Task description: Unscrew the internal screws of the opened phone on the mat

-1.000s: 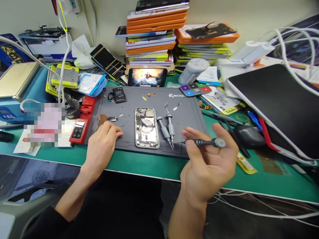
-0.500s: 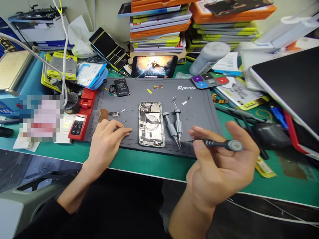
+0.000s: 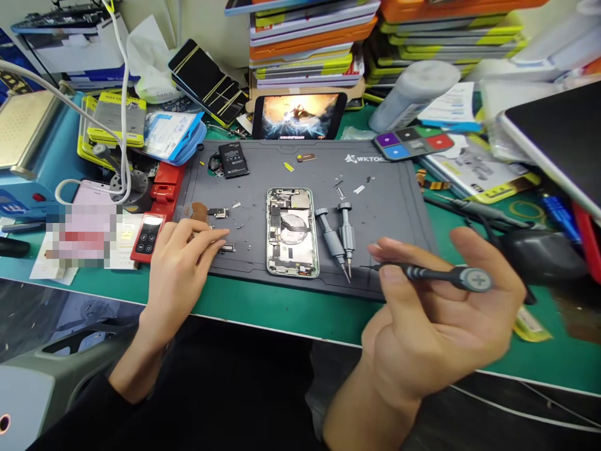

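Note:
An opened phone (image 3: 292, 233) lies face up on the grey mat (image 3: 253, 169), its inner parts and a round coil showing. My right hand (image 3: 436, 313) grips a dark screwdriver (image 3: 436, 274) between thumb and fingers, tip pointing left and above the mat. Two grey screwdrivers, one nearer the phone (image 3: 332, 238) and one beyond it (image 3: 346, 232), lie between phone and hand. My left hand (image 3: 181, 263) rests at the mat's left side with loosely stretched fingers. By its fingertips lies a small metal part (image 3: 228, 248); a camera-like module (image 3: 218, 213) sits just above.
A black battery (image 3: 233, 160) lies at the mat's upper left, with small scraps about. A red device (image 3: 149, 235) flanks the mat's left edge. Behind it stands a lit phone screen (image 3: 300, 117). A bottle (image 3: 416, 94) and a colored case (image 3: 413, 143) are at the back right.
My left hand has drawn left across the mat, uncovering the small metal part. My right hand still holds the screwdriver. The view has shifted slightly.

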Motion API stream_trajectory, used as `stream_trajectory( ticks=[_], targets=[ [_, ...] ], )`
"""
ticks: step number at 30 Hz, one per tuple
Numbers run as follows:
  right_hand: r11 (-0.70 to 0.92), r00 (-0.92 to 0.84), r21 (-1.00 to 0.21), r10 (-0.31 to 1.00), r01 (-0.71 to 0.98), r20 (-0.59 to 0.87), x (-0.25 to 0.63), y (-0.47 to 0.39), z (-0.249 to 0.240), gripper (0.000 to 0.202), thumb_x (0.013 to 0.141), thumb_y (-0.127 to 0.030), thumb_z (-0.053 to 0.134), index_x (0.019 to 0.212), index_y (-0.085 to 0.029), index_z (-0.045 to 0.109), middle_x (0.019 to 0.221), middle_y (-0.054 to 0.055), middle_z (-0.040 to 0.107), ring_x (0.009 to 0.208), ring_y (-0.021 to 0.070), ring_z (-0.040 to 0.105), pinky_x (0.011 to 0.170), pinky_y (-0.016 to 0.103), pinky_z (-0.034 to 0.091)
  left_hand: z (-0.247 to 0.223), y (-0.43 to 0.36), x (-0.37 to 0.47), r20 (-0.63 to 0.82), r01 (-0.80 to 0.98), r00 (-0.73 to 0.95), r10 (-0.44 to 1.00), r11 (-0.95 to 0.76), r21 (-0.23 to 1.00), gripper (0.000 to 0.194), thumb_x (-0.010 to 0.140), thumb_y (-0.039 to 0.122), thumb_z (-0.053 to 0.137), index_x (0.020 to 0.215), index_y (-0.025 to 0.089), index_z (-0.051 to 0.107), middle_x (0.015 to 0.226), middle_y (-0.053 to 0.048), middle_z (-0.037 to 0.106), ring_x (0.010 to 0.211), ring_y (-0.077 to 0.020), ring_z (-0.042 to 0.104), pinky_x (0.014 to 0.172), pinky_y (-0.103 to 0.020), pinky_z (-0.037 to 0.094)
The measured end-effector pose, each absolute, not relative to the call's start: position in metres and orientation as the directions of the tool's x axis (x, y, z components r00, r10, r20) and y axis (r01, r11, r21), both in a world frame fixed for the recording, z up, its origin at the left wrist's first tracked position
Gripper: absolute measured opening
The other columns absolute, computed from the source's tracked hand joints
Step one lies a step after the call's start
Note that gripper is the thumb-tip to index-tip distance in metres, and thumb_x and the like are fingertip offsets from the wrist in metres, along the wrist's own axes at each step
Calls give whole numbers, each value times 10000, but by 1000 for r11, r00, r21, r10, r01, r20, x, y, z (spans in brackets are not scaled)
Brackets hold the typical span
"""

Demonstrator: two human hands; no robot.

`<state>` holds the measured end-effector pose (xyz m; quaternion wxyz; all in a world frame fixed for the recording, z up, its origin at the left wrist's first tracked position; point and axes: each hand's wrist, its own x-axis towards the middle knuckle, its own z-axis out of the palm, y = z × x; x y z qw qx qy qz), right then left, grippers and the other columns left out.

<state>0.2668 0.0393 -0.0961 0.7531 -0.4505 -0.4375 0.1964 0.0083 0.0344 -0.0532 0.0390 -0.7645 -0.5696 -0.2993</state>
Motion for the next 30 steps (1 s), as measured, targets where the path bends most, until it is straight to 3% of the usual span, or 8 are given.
stream_trajectory(
  ticks=[8, 16, 20, 30],
  targets=[
    [578, 510, -809, 666, 109, 544, 267, 42, -96, 626, 787, -30, 817, 1331, -340, 791, 1044, -29, 839, 911, 162, 816, 960, 355, 682, -56, 26, 3, 457, 916, 266, 849, -370, 154, 196, 1071, 230, 699, 1213, 215, 833, 1131, -62, 727, 973, -226, 592, 901, -403, 489],
    [556, 497, -827, 697, 81, 517, 263, 39, -90, 582, 856, -28, 801, 1368, -300, 757, 1049, -25, 846, 952, 129, 816, 960, 301, 664, -47, 24, 10, 427, 862, 233, 874, -389, 326, 39, 1069, 168, 704, 1104, 173, 719, 1104, -31, 740, 1036, -199, 654, 949, -371, 496],
    [561, 497, -824, 694, 81, 521, 264, 38, -90, 585, 858, -23, 804, 1380, -282, 749, 1062, -14, 846, 962, 136, 818, 968, 317, 661, -50, 21, 21, 477, 851, 263, 839, -434, 295, 70, 1056, 160, 719, 1122, 183, 709, 1131, -44, 725, 1041, -207, 641, 952, -375, 504],
    [547, 496, -834, 705, 76, 507, 263, 37, -88, 582, 874, -25, 802, 1382, -304, 749, 1071, -30, 846, 969, 123, 817, 978, 305, 655, -62, 16, 23, 405, 814, 313, 859, -463, 352, 210, 1050, 253, 750, 1250, 193, 727, 1091, -46, 669, 992, -188, 624, 915, -354, 507]
  ],
)
